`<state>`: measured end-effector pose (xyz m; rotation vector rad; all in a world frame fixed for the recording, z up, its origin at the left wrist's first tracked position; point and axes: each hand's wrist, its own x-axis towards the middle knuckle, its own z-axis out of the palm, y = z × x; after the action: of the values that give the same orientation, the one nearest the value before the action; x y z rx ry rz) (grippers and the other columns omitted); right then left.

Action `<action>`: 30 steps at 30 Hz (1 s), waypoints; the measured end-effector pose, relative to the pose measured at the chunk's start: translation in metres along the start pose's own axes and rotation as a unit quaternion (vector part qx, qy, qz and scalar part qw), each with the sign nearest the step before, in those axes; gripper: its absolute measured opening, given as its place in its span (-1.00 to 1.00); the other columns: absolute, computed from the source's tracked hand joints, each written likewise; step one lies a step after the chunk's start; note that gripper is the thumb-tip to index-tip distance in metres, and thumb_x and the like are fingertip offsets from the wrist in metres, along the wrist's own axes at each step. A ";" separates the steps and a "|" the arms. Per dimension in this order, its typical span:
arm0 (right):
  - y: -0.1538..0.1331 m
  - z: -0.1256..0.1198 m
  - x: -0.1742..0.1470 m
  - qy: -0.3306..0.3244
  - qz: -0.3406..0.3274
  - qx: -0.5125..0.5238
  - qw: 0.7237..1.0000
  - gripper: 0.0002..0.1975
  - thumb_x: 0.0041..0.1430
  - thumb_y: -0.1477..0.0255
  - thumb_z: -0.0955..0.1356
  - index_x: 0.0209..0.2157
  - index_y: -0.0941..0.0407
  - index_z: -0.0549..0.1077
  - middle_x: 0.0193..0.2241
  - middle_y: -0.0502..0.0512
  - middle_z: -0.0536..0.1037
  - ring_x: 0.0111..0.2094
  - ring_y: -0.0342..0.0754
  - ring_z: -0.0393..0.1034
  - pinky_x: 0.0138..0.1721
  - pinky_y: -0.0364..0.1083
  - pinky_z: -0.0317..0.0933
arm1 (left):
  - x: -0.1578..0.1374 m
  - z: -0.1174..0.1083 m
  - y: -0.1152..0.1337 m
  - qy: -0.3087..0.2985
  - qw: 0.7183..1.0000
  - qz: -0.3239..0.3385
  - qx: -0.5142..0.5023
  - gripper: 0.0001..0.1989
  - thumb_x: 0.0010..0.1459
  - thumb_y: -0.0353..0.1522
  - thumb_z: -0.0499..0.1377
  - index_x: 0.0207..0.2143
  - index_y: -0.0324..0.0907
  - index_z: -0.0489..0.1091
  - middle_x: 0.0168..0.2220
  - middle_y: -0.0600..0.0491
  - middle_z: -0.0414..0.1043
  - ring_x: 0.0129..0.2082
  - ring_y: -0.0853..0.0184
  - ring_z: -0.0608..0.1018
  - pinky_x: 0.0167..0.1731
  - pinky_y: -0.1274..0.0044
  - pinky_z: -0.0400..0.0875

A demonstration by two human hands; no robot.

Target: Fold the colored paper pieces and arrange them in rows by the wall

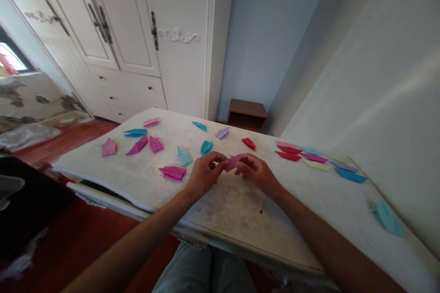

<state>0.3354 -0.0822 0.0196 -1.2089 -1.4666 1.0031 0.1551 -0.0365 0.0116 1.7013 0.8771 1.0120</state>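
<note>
A small pink folded paper (pixel 233 163) is held just above the table, pinched between both hands. My left hand (pixel 207 170) grips its left end with thumb and fingers. At its right end, my right hand (pixel 257 171) has closed fingers on the paper. Beyond the hands lie a teal folded paper (pixel 206 147) and a red one (pixel 249 143). To the left of my left hand are a magenta folded paper (pixel 173 173) and a light blue one (pixel 184 156). The finer folds of the held piece are partly covered by my fingers.
The white table (pixel 227 219) carries several more folded papers at left. Flat boat-shaped pieces, such as a blue one (pixel 350 175), lie in rows at right, with a mint paper (pixel 388 217) near the wall. A white wardrobe (pixel 185 68) and brown nightstand (pixel 247 109) stand behind.
</note>
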 end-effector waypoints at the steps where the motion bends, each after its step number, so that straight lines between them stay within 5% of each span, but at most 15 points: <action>1: -0.001 0.002 -0.001 -0.002 -0.008 -0.006 1.000 -0.62 0.08 0.13 0.40 -0.24 0.15 0.46 -0.37 0.10 0.55 -0.39 -0.09 0.44 -0.43 -0.15 0.28 | 0.000 0.001 0.001 -0.007 1.000 0.000 -0.009 -0.76 0.11 -0.22 0.20 -0.32 -0.23 0.44 -0.40 0.07 0.49 -0.71 0.55 0.32 -0.77 0.68 0.18; 14: -0.017 0.001 -0.014 0.103 -0.041 -0.032 0.993 -0.71 0.18 0.17 0.32 -0.40 0.13 0.40 -0.65 -0.09 0.36 -0.63 -0.20 0.23 -0.56 -0.19 0.14 | 0.000 -0.001 0.009 -0.077 0.995 0.005 0.066 -0.56 0.22 -0.08 0.01 -0.46 -0.24 0.42 -0.68 0.16 0.28 -0.72 0.48 0.31 -0.68 0.63 0.15; 19: -0.026 -0.012 -0.034 0.118 -0.041 -0.045 0.991 -0.69 0.18 0.17 0.32 -0.46 0.12 0.39 -0.65 -0.10 0.33 -0.63 -0.22 0.20 -0.56 -0.20 0.11 | 0.001 -0.003 0.006 -0.106 0.981 0.036 0.158 -0.65 0.20 -0.15 0.04 -0.42 -0.21 0.44 -0.51 0.08 0.48 -0.59 0.41 0.41 -0.56 0.59 0.22; 26: -0.028 -0.091 -0.074 0.210 0.047 -0.131 0.968 -0.63 -0.03 0.11 0.43 -0.35 0.15 0.48 -0.61 -0.07 0.39 -0.67 -0.23 0.17 -0.63 -0.20 0.07 | 0.001 -0.004 0.009 -0.138 0.951 0.071 0.267 -0.67 0.19 -0.17 0.01 -0.32 -0.16 0.47 -0.46 0.06 0.51 -0.51 0.34 0.46 -0.46 0.53 0.27; 30: -0.027 -0.158 -0.105 0.307 0.130 -0.214 0.918 -0.53 -0.17 0.04 0.45 -0.39 0.16 0.48 -0.60 -0.04 0.42 -0.72 -0.26 0.09 -0.71 -0.20 -0.02 | 0.001 -0.003 0.009 -0.149 0.939 0.102 0.294 -0.68 0.18 -0.19 -0.01 -0.31 -0.15 0.47 -0.38 0.04 0.53 -0.44 0.30 0.49 -0.38 0.50 0.31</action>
<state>0.4902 -0.1869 0.0616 -1.8704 -1.0526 0.3889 0.1535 -0.0376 0.0209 2.4187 0.8616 0.6180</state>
